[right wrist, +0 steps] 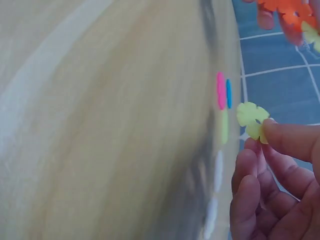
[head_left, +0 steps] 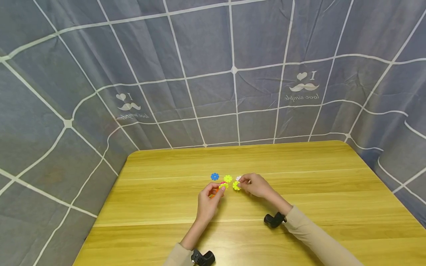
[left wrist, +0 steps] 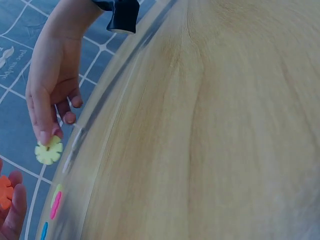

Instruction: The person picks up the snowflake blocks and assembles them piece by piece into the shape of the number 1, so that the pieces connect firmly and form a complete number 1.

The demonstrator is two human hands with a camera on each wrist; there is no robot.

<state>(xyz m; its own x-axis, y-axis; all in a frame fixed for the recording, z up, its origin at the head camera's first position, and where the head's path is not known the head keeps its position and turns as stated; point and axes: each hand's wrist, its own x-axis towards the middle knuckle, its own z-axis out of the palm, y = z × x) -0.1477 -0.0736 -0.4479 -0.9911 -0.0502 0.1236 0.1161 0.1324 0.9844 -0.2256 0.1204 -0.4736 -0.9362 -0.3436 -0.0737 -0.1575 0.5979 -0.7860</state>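
My left hand [head_left: 207,205] holds joined orange snowflake discs [right wrist: 287,8] with a yellow snowflake disc [head_left: 224,185] at their end. Their far part is hidden by the fingers. To the right, my right hand [head_left: 259,186] pinches a single yellow snowflake disc [right wrist: 249,114] by its edge, between thumb and fingertips. That disc stands a short way apart from the left hand's pieces. In the left wrist view, the right hand's yellow disc [left wrist: 48,152] hangs below its fingertips, and an orange disc [left wrist: 5,192] shows at the left hand's fingers.
Beyond the hands on the wooden table [head_left: 159,207] lie a blue disc [head_left: 214,176], a yellow-green disc [head_left: 227,178], a pink disc [right wrist: 221,91] and white discs [right wrist: 218,170]. A grey curtain [head_left: 213,96] with white lines surrounds the table's back and sides.
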